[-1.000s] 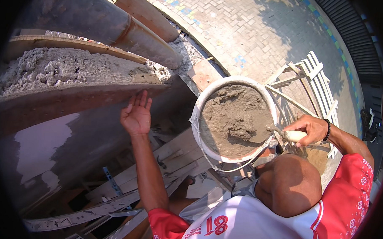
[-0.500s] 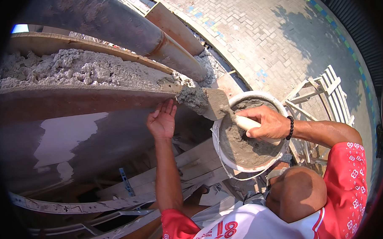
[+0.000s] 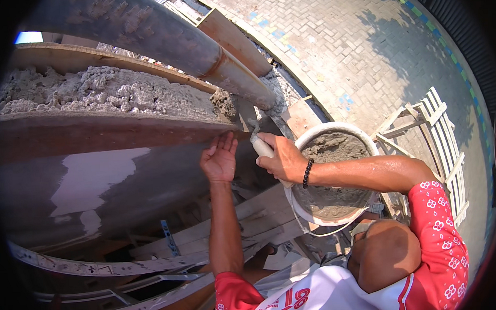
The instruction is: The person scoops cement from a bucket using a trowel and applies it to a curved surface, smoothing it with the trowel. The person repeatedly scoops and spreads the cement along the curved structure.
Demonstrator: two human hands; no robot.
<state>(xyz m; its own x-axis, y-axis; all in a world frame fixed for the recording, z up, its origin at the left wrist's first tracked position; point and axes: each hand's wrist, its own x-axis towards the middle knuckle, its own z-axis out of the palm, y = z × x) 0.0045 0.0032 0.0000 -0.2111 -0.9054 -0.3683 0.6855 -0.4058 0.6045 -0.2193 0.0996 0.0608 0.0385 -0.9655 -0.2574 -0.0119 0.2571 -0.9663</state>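
My left hand (image 3: 220,158) lies flat, fingers up, against the wooden form board (image 3: 94,133). Just to its right, my right hand (image 3: 280,158) is shut on the white handle of a trowel (image 3: 261,146). The trowel's blade points up to the wet grey mortar (image 3: 104,91) at the right end of the form, under the pipe. A white bucket (image 3: 334,127) partly filled with mortar stands right behind my right wrist, which wears a black bead bracelet.
A thick grey pipe (image 3: 162,43) runs diagonally above the form. A white wooden frame (image 3: 438,132) stands right of the bucket. Brick paving (image 3: 337,37) lies far below. Boards and metal strips (image 3: 169,250) lie under my left arm.
My right hand has lifted the trowel out of the bucket and carried it left and up to the form's end. My left hand stays on the board.
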